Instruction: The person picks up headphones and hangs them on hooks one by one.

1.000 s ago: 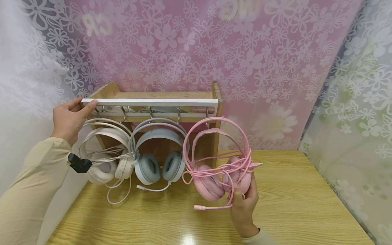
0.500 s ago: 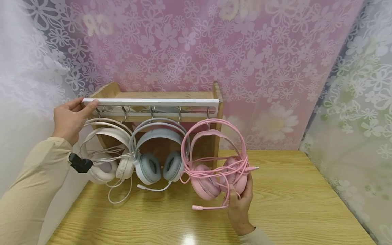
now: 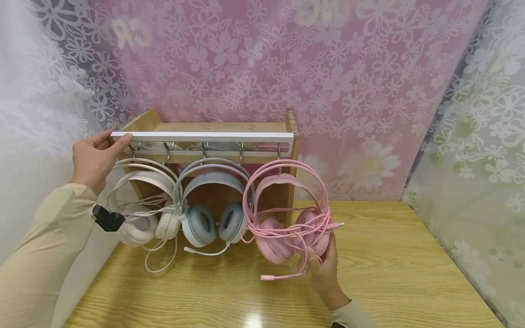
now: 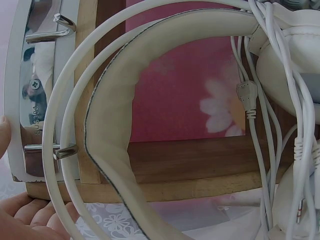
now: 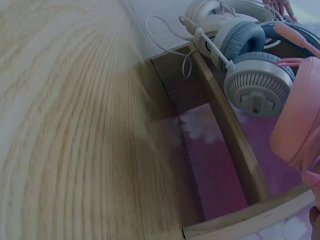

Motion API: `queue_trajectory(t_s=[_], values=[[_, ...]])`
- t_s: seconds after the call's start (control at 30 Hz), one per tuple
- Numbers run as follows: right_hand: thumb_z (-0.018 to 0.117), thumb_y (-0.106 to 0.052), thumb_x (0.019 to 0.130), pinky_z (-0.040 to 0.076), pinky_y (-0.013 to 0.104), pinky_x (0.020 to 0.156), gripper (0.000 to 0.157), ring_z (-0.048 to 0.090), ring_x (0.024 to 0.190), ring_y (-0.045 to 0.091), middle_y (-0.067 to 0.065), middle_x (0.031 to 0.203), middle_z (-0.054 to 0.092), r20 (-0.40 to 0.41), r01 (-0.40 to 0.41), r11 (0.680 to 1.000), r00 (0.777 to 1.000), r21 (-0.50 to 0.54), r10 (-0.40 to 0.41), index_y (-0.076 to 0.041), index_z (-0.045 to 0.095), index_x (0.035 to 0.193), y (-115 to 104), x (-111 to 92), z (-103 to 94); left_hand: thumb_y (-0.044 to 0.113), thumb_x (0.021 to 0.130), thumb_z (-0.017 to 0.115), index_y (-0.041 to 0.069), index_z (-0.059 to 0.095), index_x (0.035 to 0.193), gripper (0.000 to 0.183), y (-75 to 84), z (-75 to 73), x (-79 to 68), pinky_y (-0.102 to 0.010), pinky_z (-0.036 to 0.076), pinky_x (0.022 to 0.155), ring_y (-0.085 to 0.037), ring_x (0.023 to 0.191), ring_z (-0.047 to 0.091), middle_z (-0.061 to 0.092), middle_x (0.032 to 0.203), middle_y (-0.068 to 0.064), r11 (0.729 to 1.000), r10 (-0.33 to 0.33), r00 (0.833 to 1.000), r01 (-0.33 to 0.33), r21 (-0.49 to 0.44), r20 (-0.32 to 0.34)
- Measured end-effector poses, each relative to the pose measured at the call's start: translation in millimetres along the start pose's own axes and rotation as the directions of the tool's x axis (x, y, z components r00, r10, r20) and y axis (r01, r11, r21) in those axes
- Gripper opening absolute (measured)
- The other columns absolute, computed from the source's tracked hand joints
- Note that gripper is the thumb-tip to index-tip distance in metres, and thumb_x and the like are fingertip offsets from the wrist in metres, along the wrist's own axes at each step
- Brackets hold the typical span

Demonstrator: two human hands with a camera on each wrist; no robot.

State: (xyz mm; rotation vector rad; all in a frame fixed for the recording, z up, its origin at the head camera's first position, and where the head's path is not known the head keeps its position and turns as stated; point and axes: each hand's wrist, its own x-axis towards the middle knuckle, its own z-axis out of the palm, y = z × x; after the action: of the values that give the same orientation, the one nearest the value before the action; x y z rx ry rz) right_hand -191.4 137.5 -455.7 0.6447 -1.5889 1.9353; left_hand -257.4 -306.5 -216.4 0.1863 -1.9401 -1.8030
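The left hand (image 3: 93, 159) grips the left end of a white-edged metal hook rail (image 3: 205, 137), thumb over its front edge. Pink headphones (image 3: 275, 246) with a bundled cable are at the rail's right end, their headband just at the last hook. Low on their right ear cup, the right hand (image 3: 326, 273) holds them, thumb in front. Their pink microphone boom (image 3: 268, 277) points left. White headphones (image 3: 139, 230) hang beside the left hand, and grey-blue headphones (image 3: 201, 225) hang in the middle. In the left wrist view, a hook (image 4: 65, 151) meets the white headband (image 4: 112, 110).
The rail is mounted on a wooden rack (image 3: 290, 123) that stands on a wood-grain table (image 3: 389, 259). A pink flowered cloth (image 3: 262, 68) rises behind it. Pale curtains close off both sides. A white cable loop (image 3: 162, 269) dangles below the white headphones.
The right hand and the pink headphones have shifted slightly left, toward the last hook, then almost settled. The left hand keeps its grip on the rail.
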Motion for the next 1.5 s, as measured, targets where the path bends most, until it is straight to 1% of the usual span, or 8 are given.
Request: queue_trajectory(t_s=[0.1,0.17,0.37,0.63,0.8,1.07,1.27,1.5], values=[[0.047,0.011,0.084,0.053,0.020,0.086,0.074,0.056,0.106,0.013,0.010,0.129,0.047,0.016,-0.052,0.999,0.999,-0.014,0.052,-0.005,0.021,0.151,0.6,2.3,-5.4,0.024,0.078,0.081,-0.002,0.036,0.144,0.085,-0.2,0.0,-0.2,-0.003,0.048,0.068,0.008,0.080,0.059,0.061,0.078,0.022,1.000,0.000,1.000,0.000,-0.001,0.002],[0.047,0.010,0.083,0.052,0.021,0.088,0.073,0.055,0.109,0.014,0.011,0.131,0.045,0.036,-0.071,0.997,0.997,0.011,0.070,-0.005,0.021,0.150,0.9,4.4,-7.8,0.025,0.078,0.081,-0.002,0.036,0.145,0.084,-0.1,-0.1,-0.6,-0.003,0.047,0.068,0.008,0.081,0.059,0.061,0.080,0.022,1.000,-0.005,1.000,0.005,0.003,0.002],[0.046,0.009,0.083,0.049,0.023,0.095,0.076,0.053,0.117,0.014,0.011,0.135,0.041,0.105,-0.090,0.992,0.991,0.086,0.081,-0.006,0.016,0.151,4.3,8.6,-12.7,0.028,0.078,0.080,0.002,0.036,0.146,0.086,0.7,0.0,-1.9,-0.002,0.047,0.070,0.007,0.086,0.058,0.060,0.091,0.018,0.999,-0.035,0.999,0.035,0.024,-0.002],[0.047,0.007,0.085,0.046,0.024,0.100,0.076,0.049,0.124,0.015,0.012,0.141,0.036,0.151,-0.126,0.989,0.982,0.079,0.113,-0.007,0.015,0.152,11.7,11.7,-16.8,0.029,0.078,0.080,0.003,0.035,0.146,0.085,1.0,0.6,-2.0,-0.002,0.046,0.070,0.007,0.087,0.058,0.061,0.095,0.016,0.998,-0.034,0.999,0.034,0.046,0.001],[0.046,0.010,0.086,0.043,0.025,0.103,0.077,0.044,0.129,0.016,0.011,0.145,0.033,0.197,-0.129,0.983,0.975,0.129,0.102,-0.005,0.011,0.153,14.4,13.8,-17.8,0.031,0.079,0.079,0.004,0.036,0.146,0.085,1.3,1.6,-2.0,-0.002,0.046,0.070,0.007,0.088,0.057,0.060,0.096,0.017,0.997,-0.034,0.999,0.033,0.074,0.001],[0.045,0.012,0.088,0.043,0.025,0.103,0.074,0.043,0.130,0.017,0.015,0.144,0.033,0.219,-0.133,0.983,0.970,0.126,0.103,-0.004,0.013,0.152,15.8,18.8,-17.7,0.030,0.077,0.081,0.001,0.036,0.146,0.086,-0.4,-0.5,-0.6,-0.002,0.047,0.069,0.007,0.086,0.059,0.061,0.093,0.017,0.999,-0.018,1.000,0.018,0.032,0.007],[0.044,0.013,0.089,0.043,0.025,0.103,0.072,0.043,0.130,0.019,0.017,0.143,0.033,0.246,-0.103,0.987,0.967,0.120,0.071,0.000,0.012,0.151,14.7,20.7,-17.1,0.030,0.076,0.082,0.001,0.035,0.146,0.089,-1.8,-2.7,0.7,-0.002,0.047,0.069,0.006,0.086,0.059,0.061,0.093,0.016,1.000,-0.020,1.000,0.020,0.000,0.018],[0.045,0.012,0.089,0.043,0.025,0.104,0.071,0.042,0.131,0.018,0.017,0.144,0.032,0.253,-0.140,0.984,0.961,0.107,0.109,-0.001,0.013,0.151,13.0,20.9,-18.7,0.033,0.075,0.082,0.001,0.034,0.146,0.091,-2.4,-3.3,-0.5,-0.002,0.046,0.070,0.006,0.088,0.058,0.060,0.096,0.016,0.999,-0.031,0.999,0.031,0.029,0.018]])
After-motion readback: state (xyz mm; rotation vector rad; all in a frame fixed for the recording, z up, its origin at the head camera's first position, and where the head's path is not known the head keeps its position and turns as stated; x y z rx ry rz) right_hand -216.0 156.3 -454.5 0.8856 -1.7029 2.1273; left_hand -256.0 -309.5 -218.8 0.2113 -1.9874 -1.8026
